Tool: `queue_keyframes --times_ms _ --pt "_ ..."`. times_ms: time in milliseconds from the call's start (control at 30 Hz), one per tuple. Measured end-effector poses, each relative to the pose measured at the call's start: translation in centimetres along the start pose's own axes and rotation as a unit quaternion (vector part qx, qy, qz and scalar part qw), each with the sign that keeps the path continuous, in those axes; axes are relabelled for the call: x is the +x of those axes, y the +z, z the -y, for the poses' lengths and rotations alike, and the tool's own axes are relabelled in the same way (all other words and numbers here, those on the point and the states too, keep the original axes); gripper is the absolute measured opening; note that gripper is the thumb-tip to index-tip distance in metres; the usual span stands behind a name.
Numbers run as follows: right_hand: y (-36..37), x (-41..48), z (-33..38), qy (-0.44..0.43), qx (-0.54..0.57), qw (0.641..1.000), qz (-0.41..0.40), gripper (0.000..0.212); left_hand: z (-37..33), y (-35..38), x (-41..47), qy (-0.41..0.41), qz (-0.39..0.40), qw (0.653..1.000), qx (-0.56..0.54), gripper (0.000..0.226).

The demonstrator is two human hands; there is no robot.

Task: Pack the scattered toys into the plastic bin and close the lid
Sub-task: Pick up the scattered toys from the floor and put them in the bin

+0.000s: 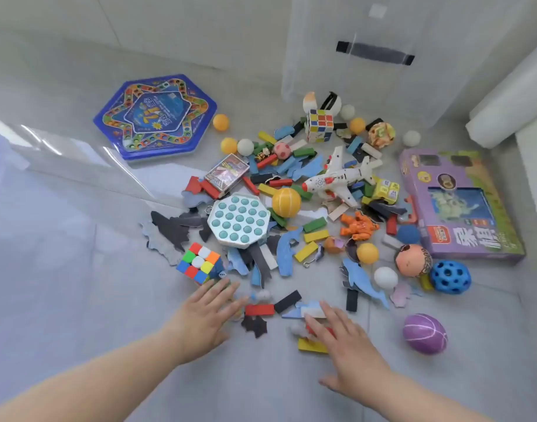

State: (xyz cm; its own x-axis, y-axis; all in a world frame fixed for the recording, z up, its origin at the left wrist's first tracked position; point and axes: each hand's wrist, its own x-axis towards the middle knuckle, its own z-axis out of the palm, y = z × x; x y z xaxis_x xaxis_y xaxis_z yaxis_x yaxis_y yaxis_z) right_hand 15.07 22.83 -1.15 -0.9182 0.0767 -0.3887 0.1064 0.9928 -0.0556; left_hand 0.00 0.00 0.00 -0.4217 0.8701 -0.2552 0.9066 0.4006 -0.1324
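The fingers point(221, 287) of the left hand point(206, 315) are straight and spread, holding nothing, flat just over the floor point(78, 300) beside the colour cube point(198, 262). The right hand point(346, 345) is likewise released, its fingers laid across small pieces next to a yellow block point(311, 345). Between the hands lie a red block point(259, 310) and a black block point(287, 301).

The risk, as I judge it, is in raking. Flat palms pushed into the pile would probably send round things rolling (the purple ball point(424, 333) sits loose to the right, and small balls dot the heap), while the thin flat cut-out shapes could slide under the hands instead of gathering.

The plastic bin point(367, 71) stands by the far wall, well apart from both hands, with the whole pile in between. Handfuls carried over it may shed blocks.

Farther out lie a teal bubble board point(238, 220), a toy aeroplane point(337, 178), a purple box point(462, 208) toward the right edge of the floor and a blue hexagonal game board point(154, 117) toward the far left. If these large items go in last, the lid may not seat. A clear panel point(78, 166) lies at the left; I cannot tell whether it is the lid.
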Motion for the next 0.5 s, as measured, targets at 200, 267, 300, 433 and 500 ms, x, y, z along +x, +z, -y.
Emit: queue_keyframes --times_ms 200,267,300,433,500 --pt "0.5 0.8 -0.3 -0.02 0.014 0.999 -0.021 0.12 -1.7 -0.8 0.3 -0.07 0.147 0.982 -0.092 0.082" --pt "1.0 1.6 0.3 -0.03 0.016 0.999 -0.016 0.118 -2.2 -0.5 0.3 -0.059 0.193 0.971 -0.128 0.07" --pt "1.2 1.9 0.5 -0.041 0.011 0.999 -0.016 0.116 -2.2 -0.4 0.3 -0.054 0.187 0.972 -0.129 0.069" --pt "1.4 2.8 0.7 -0.067 0.003 0.997 -0.039 0.103 -1.2 -1.1 0.2 -0.075 0.122 0.98 -0.139 0.069" --pt "1.1 3.1 0.7 -0.074 0.017 0.996 -0.04 0.101 -0.4 -3.0 -0.1 -0.096 0.096 0.982 -0.13 0.071"
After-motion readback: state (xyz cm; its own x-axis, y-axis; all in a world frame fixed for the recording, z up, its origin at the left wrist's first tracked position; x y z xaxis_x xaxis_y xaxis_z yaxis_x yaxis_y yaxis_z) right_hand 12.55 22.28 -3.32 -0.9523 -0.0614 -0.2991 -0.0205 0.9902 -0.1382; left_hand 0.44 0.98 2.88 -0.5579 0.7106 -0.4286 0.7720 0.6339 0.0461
